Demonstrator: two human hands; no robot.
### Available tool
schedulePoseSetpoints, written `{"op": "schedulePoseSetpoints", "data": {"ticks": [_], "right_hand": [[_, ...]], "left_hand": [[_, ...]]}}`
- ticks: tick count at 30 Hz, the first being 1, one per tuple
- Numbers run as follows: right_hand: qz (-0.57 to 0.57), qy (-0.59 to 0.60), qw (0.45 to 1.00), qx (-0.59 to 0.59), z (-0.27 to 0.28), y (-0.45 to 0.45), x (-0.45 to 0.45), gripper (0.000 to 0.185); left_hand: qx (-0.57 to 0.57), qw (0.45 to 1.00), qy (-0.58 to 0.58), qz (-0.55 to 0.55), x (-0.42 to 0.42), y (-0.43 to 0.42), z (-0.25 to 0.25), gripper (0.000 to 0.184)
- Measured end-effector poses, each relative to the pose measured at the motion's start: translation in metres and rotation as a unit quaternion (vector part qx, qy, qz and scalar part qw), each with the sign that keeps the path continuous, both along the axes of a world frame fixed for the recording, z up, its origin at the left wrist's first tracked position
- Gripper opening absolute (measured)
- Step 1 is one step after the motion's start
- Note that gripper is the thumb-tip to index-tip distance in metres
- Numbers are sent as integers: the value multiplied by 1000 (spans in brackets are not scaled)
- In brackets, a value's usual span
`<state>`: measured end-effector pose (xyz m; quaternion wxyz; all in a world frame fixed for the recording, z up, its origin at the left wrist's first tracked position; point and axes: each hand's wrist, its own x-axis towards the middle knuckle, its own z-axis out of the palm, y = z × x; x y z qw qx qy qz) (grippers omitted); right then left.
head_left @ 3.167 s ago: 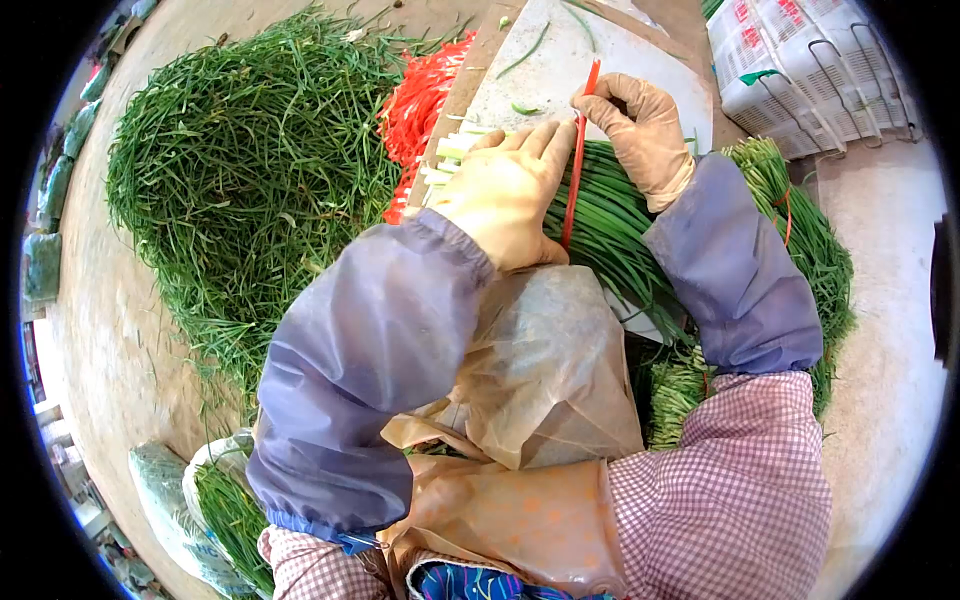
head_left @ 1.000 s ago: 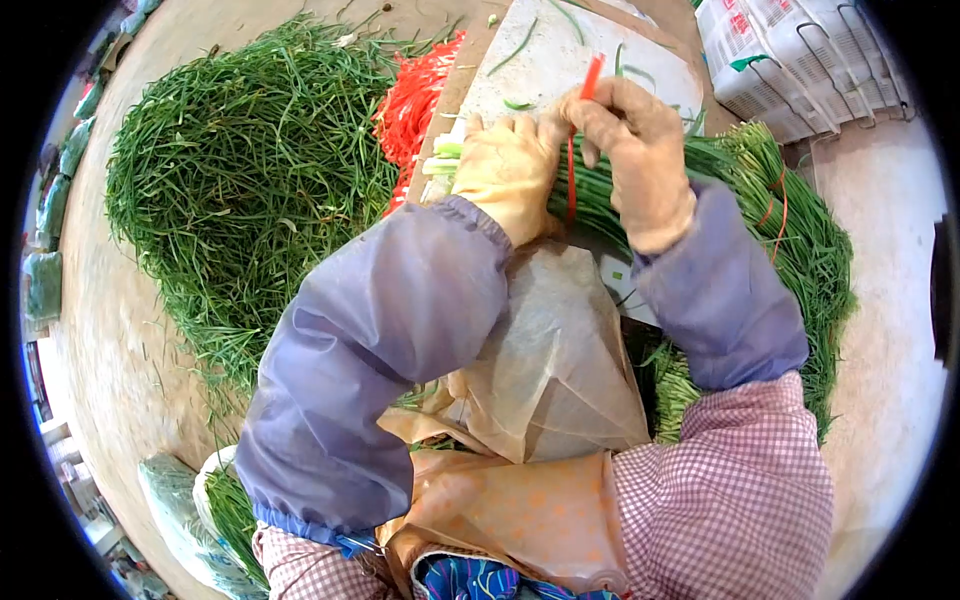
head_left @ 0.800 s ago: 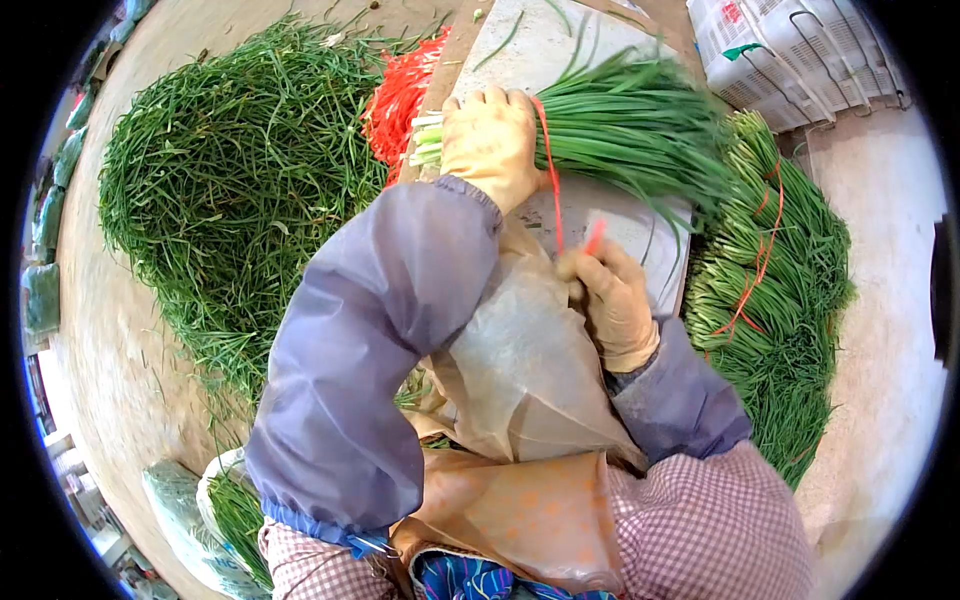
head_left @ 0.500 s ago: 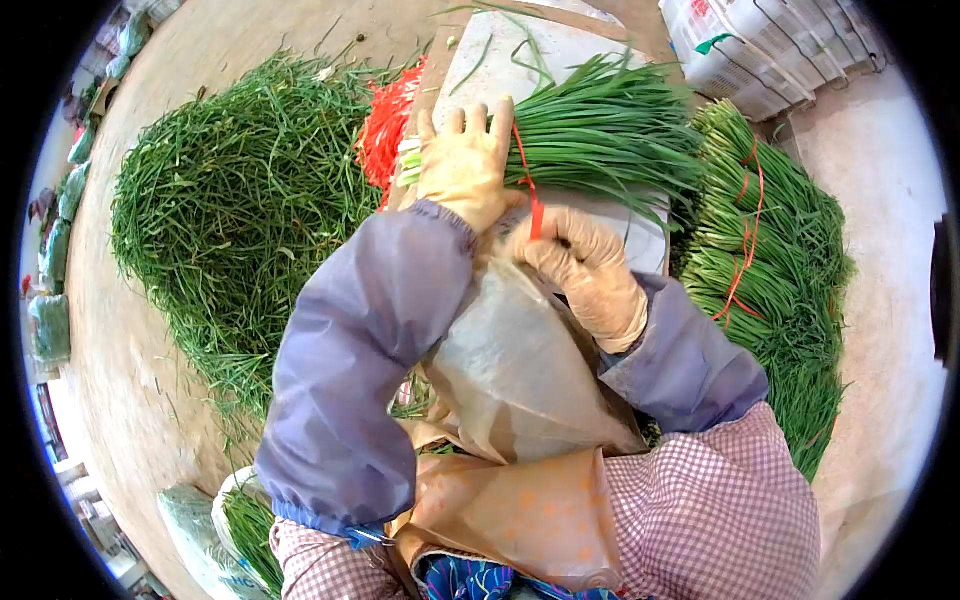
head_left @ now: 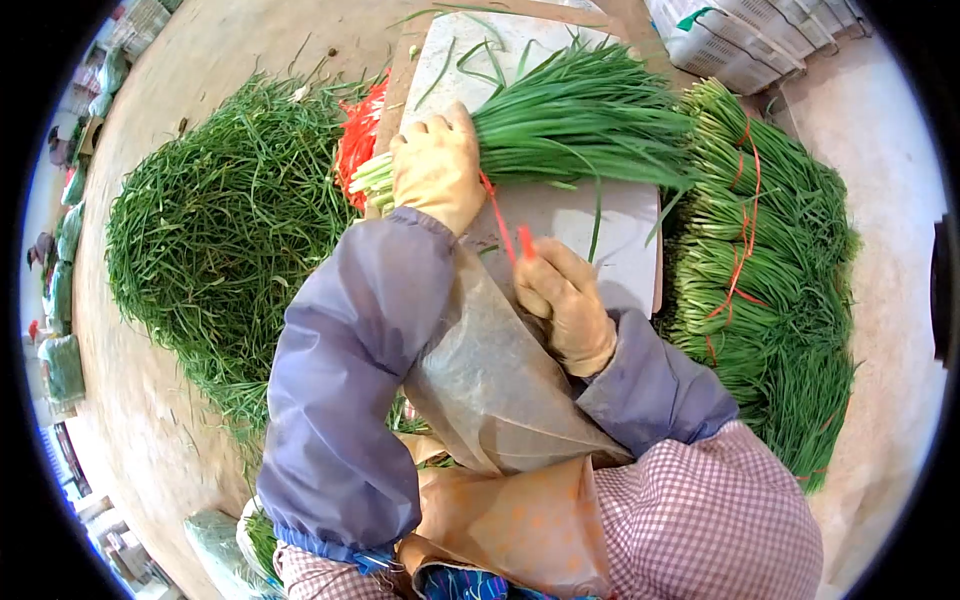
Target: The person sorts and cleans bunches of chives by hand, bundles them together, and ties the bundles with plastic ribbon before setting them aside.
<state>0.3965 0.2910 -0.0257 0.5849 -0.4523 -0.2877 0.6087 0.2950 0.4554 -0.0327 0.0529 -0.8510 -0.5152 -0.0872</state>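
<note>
- Pale brown floor spreads around the work, smooth and dusty looking, and it curves at the dark round border of the view.
- On the table, the flat top is whitish and has a brown strip along its left side; thin loose leaves lie near its far part.
- Across it lies the green bunch, with long, narrow, glossy leaves fanning to the right and pale stalk ends at the left.
- Its left hand-side part is under the left hand, in a cream glove: the fingers lie over the stalks, rather straight, but the grip below is hidden, so one cannot tell how far it closes.
- With closed fingers, the right hand, in a wrinkled tan glove, pinches one end of the red tie, a thin flat strip stretched down from the bunch.
- Whitish table top shows between the bunch and the right hand, up to the table's right edge.
- Left of the table are a heap of red ties and a big rounded leaf pile, tangled.
- Right of it, tied bunches stand stacked closely, bound with red strips.
- Beyond are white crates, with slotted walls and a small green piece.
</note>
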Motion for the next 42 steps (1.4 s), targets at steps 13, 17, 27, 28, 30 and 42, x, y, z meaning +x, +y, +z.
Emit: {"op": "schedulePoseSetpoints", "data": {"ticks": [13,17,27,28,30,42], "right_hand": [[137,-100,963,-211,-16,48,9,18],[57,9,955,-292,-28,71,12,5],[-5,-707,661,252,31,83,66,27],[-23,-697,661,279,51,86,68,28],[-61,-748,552,364,95,89,64,28],[71,-253,962,69,82,66,4,13]], "left_hand": [[-312,948,2,-65,-13,14,83,96],[-348,931,-55,-93,1,24,45,95],[66,843,-463,-267,-32,-15,102,107],[109,818,-493,-277,-29,-11,109,111],[55,784,-543,-294,-29,-6,119,113],[-215,950,-171,-148,-56,-25,195,76]]}}
